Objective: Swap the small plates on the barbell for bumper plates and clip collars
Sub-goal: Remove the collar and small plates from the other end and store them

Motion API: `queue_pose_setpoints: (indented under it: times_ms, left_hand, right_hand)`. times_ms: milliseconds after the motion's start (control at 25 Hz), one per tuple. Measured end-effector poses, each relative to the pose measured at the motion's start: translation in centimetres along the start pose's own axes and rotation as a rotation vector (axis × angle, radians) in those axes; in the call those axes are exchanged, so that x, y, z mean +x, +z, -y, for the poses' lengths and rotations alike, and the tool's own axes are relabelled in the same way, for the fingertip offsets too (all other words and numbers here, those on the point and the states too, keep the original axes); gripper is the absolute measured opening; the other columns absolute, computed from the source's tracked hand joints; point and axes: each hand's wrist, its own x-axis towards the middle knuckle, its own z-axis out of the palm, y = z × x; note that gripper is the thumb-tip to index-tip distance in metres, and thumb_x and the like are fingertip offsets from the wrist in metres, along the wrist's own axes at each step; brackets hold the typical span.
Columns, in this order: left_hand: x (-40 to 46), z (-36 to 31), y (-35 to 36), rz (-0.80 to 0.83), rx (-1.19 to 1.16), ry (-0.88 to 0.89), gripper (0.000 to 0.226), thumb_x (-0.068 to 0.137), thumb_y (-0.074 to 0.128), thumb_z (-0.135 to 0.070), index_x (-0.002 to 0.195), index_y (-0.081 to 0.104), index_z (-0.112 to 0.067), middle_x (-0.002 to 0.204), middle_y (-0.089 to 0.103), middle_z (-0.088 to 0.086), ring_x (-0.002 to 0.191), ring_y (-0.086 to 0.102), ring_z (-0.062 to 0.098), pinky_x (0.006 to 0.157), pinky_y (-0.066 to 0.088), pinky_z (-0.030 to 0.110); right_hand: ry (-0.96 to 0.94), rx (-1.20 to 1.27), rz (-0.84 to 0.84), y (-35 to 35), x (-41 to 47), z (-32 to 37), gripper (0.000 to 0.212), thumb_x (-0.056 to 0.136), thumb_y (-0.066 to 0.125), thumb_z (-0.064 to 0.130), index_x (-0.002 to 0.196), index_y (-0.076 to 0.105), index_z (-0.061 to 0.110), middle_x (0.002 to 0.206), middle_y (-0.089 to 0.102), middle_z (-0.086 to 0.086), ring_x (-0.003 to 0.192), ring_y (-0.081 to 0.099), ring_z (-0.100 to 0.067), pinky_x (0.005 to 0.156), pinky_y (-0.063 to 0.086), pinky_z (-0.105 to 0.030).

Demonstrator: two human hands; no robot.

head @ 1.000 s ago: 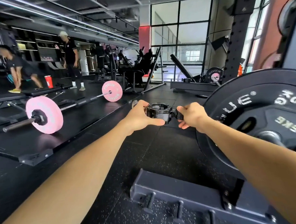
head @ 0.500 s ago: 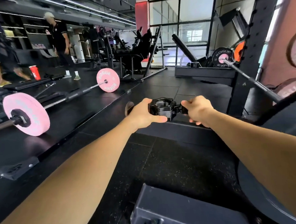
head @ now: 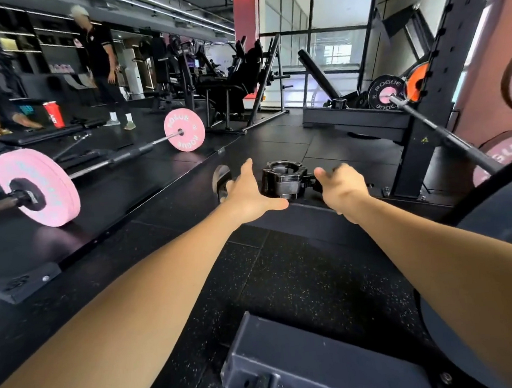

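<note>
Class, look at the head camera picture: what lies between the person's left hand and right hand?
In the head view, a black clamp collar sits between the left hand and the right hand, held out above the dark gym floor.

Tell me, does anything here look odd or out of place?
Nothing looks broken or spilled. One small oddity: a red cup stands on the black bench beside the pink-plated barbell. The left hand and right hand hold a black collar in mid-air.

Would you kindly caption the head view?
Both hands, left hand and right hand, hold a black barbell collar above the gym floor.
</note>
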Motion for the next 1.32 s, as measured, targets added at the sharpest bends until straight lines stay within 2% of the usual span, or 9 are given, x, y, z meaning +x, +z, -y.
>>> queue_pose_setpoints:
  times_ms: [160, 320, 560, 760, 880, 960, 1080, 1200, 1320]
  left_hand:
    - [-3.6, 1.2, -0.9, -0.042, -0.004, 0.008, 0.101, 0.07, 0.08, -0.047, 0.15, 0.02, -0.035, 0.153, 0.036, 0.002, 0.141, 0.03, 0.031, 0.113, 0.03, 0.054]
    - [-9.5, 0.8, -2.2, -0.055, 0.04, 0.059, 0.071, 0.078, 0.076, -0.043, 0.139, 0.04, -0.037, 0.143, 0.047, -0.004, 0.134, 0.04, 0.025, 0.11, 0.034, 0.053]
    - [-20.5, -1.0, -2.1, -0.037, 0.031, 0.072, 0.065, 0.078, 0.075, -0.046, 0.134, 0.044, -0.035, 0.134, 0.052, -0.002, 0.125, 0.048, 0.024, 0.11, 0.034, 0.053]
    - [-30.0, -5.1, -1.1, -0.01, 0.033, 0.094, 0.064, 0.079, 0.075, -0.047, 0.134, 0.045, -0.034, 0.132, 0.052, -0.003, 0.125, 0.048, 0.024, 0.109, 0.035, 0.052]
    - [-34.7, -8.3, 0.6, 0.033, 0.008, 0.147, 0.064, 0.082, 0.074, -0.045, 0.137, 0.044, -0.03, 0.132, 0.052, -0.001, 0.118, 0.051, 0.021, 0.102, 0.041, 0.04]
    - [-37.0, -10.7, 3.0, 0.081, -0.018, 0.197, 0.065, 0.083, 0.074, -0.042, 0.139, 0.044, -0.027, 0.132, 0.052, 0.001, 0.114, 0.052, 0.02, 0.091, 0.041, 0.033]
    - [-38.2, -14.1, 6.7, 0.163, -0.043, 0.256, 0.065, 0.084, 0.074, -0.04, 0.14, 0.043, -0.025, 0.133, 0.052, 0.002, 0.11, 0.051, 0.018, 0.086, 0.039, 0.03]
    - [-37.2, -17.5, 10.1, 0.191, -0.037, 0.305, 0.064, 0.086, 0.072, -0.037, 0.141, 0.043, -0.023, 0.135, 0.051, 0.003, 0.103, 0.053, 0.017, 0.082, 0.042, 0.028]
    - [-34.8, -20.3, 13.8, 0.147, 0.015, 0.314, 0.069, 0.087, 0.069, -0.028, 0.147, 0.036, -0.019, 0.139, 0.05, 0.006, 0.107, 0.055, 0.02, 0.086, 0.045, 0.03]
  right_hand:
    - [-0.109, -0.003, -0.046, -0.9, -3.3, 0.0, 0.056, 0.1, 0.044, 0.045, 0.138, 0.038, 0.004, 0.14, 0.044, -0.016, 0.121, 0.049, -0.035, 0.089, 0.043, -0.042]
    - [-0.233, -0.025, 0.024, -2.4, -8.9, 0.3, 0.063, 0.096, 0.054, 0.043, 0.142, 0.031, 0.007, 0.144, 0.04, -0.013, 0.127, 0.045, -0.033, 0.102, 0.041, -0.044]
    - [-0.306, -0.021, 0.177, -6.1, -19.1, -2.4, 0.07, 0.095, 0.059, 0.038, 0.149, 0.027, 0.009, 0.154, 0.033, -0.009, 0.131, 0.044, -0.028, 0.099, 0.041, -0.035]
    - [-0.312, -0.039, 0.213, -12.4, -27.9, -6.6, 0.07, 0.094, 0.06, 0.04, 0.148, 0.028, 0.008, 0.151, 0.036, -0.009, 0.134, 0.042, -0.026, 0.104, 0.035, -0.031]
    - [-0.274, -0.071, 0.135, -16.4, -31.8, -9.8, 0.069, 0.087, 0.061, 0.055, 0.137, 0.04, 0.013, 0.137, 0.048, -0.006, 0.118, 0.05, -0.022, 0.108, 0.037, -0.044]
    - [-0.241, -0.075, 0.056, -19.1, -33.0, -13.1, 0.068, 0.074, 0.06, 0.068, 0.118, 0.048, 0.018, 0.116, 0.055, -0.003, 0.099, 0.051, -0.018, 0.1, 0.042, -0.05]
    - [-0.139, -0.09, -0.07, -23.3, -34.1, -17.0, 0.07, 0.062, 0.053, 0.074, 0.101, 0.049, 0.015, 0.096, 0.052, -0.001, 0.089, 0.049, -0.017, 0.083, 0.043, -0.039]
    - [-0.044, -0.128, -0.106, -27.3, -34.2, -19.6, 0.053, 0.08, 0.059, 0.061, 0.107, 0.044, 0.018, 0.101, 0.043, 0.0, 0.092, 0.043, -0.016, 0.085, 0.04, -0.038]
    - [0.025, -0.126, -0.155, -30.5, -31.8, -22.6, 0.054, 0.084, 0.063, 0.051, 0.119, 0.046, 0.015, 0.118, 0.052, -0.006, 0.104, 0.054, -0.025, 0.094, 0.044, -0.043]
